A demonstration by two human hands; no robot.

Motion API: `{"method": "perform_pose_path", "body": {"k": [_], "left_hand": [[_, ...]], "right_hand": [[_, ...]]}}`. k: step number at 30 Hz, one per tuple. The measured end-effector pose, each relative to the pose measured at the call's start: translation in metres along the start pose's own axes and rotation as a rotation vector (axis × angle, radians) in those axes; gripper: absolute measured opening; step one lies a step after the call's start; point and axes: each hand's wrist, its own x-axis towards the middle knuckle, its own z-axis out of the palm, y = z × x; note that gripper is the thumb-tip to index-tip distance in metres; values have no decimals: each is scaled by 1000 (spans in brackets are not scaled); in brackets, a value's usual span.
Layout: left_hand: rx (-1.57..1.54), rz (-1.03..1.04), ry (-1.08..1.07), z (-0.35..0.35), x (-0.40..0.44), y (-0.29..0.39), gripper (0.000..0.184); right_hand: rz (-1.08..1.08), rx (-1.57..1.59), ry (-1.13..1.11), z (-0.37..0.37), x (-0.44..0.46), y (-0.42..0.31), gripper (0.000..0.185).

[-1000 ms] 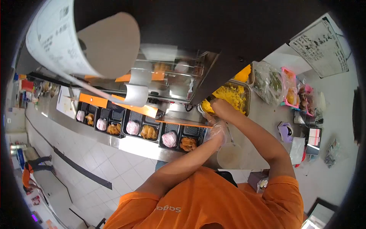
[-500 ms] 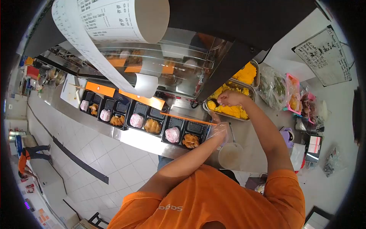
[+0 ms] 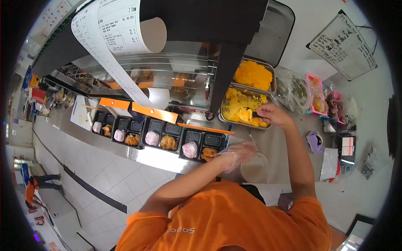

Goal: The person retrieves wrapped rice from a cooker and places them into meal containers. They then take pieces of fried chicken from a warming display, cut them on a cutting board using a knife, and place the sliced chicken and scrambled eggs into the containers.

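Observation:
My right hand [image 3: 273, 115] is closed around the dark handle of a serving spoon [image 3: 254, 114]. A lump of yellow food [image 3: 244, 114] sits at the spoon's end, over a metal tray [image 3: 224, 119] partly filled with yellow food. My left hand [image 3: 240, 155], in a clear plastic glove, hovers near the tray's front corner with its fingers loosely extended; nothing shows in it. Beside it is a pale round container [image 3: 254, 168]. The nearest black meal box [image 3: 192, 136], left of that hand, contains a wrapped white-and-red bundle [image 3: 190, 149] and fried chicken [image 3: 209, 153].
More black meal boxes [image 3: 160, 122] line the counter. A second tray of yellow food [image 3: 253, 76] stands behind. A glass display case [image 3: 184, 71] and hanging receipt paper [image 3: 121, 71] are ahead. Bagged greens [image 3: 292, 92] and a purple tape dispenser [image 3: 314, 142] lie right.
My right hand has drawn back to the right, raising yellow food on the spoon. My left hand has moved down, away from the tray. The view has shifted slightly.

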Motion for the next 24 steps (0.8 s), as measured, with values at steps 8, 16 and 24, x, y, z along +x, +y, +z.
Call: {"method": "perform_pose_path", "body": {"k": [8,16,24], "left_hand": [[-1128,-306,471,-40,-93,32,72],[-978,-156,351,-90,-70,34,94],[-830,-322,478,-62,-86,88,86]], "right_hand": [[128,345,76,145,-85,33,16],[-143,-952,540,256,19,116,11],[-191,-950,617,256,12,118,11]]}}
